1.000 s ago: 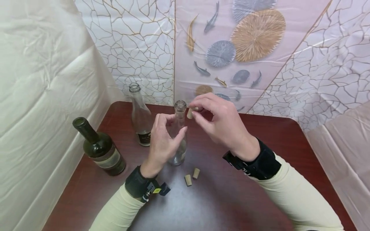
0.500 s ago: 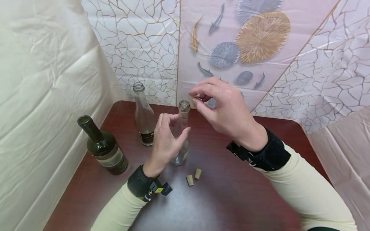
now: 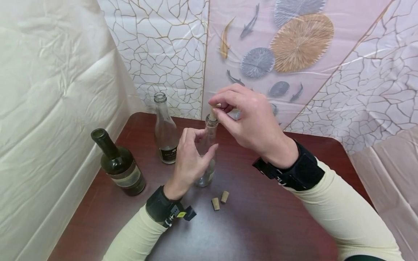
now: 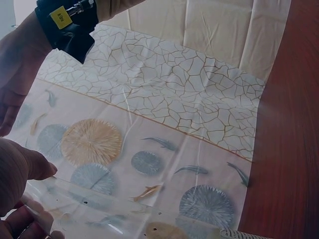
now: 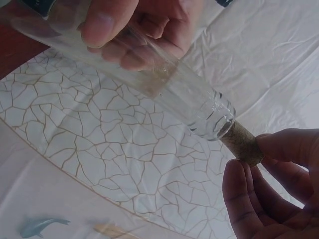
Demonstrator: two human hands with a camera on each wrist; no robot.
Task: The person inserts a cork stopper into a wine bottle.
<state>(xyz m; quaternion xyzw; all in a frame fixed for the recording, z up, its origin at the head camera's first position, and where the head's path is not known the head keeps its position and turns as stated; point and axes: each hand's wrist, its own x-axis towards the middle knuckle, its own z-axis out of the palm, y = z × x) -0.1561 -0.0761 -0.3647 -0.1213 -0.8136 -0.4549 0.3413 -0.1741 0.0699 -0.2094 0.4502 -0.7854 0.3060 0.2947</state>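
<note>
My left hand [image 3: 191, 156] grips a clear glass bottle [image 3: 205, 177] around its body, and the bottle stands upright on the table. Between the thumb and fingers of my right hand [image 3: 251, 117] is a small tapered cork [image 5: 242, 143]. In the right wrist view, the cork's narrow end sits right at the bottle's mouth, in line with the neck. Most of the cork shows outside the glass. The left wrist view catches the left thumb [image 4: 40, 162] and part of the clear bottle. Two more corks, a left one [image 3: 215, 204] and a right one [image 3: 225, 197], lie in front of the bottle.
Behind the left hand stands another clear bottle [image 3: 166, 132] with a black label. A dark green bottle [image 3: 122, 163] with a pale label is farther left. Patterned sheeting [image 3: 163, 47] rises behind the dark red table [image 3: 261, 217], with pale cloth at the sides.
My right hand has lifted the cork from beside the bottle's neck and brought it left over the mouth. The left hand keeps its hold, and the head view has shifted slightly.
</note>
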